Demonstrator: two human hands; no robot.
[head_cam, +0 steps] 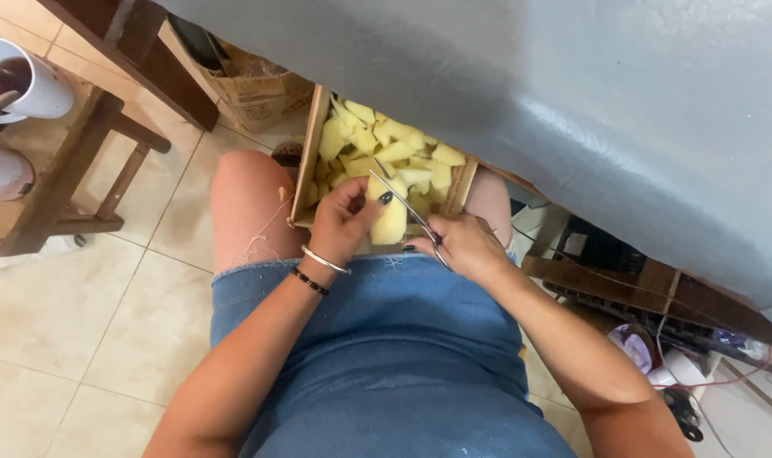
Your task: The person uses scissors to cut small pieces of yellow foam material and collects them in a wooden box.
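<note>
My left hand [343, 222] pinches a pale yellow foam piece [390, 222] over my lap. My right hand [462, 246] grips metal scissors [400, 197], whose blades stand apart and reach up across the foam piece. Just beyond both hands, a shallow cardboard box [308, 161] rests between my knees. It holds several cut yellow foam pieces [386, 148]. I am seated, wearing denim shorts [386, 339], with two bracelets on my left wrist.
A large grey surface [572, 102] overhangs the box at the upper right. A wooden stool [64, 170] with a white cup [30, 80] stands at left on the tiled floor. Another cardboard box [259, 85] sits behind. Cables and clutter [674, 356] lie at right.
</note>
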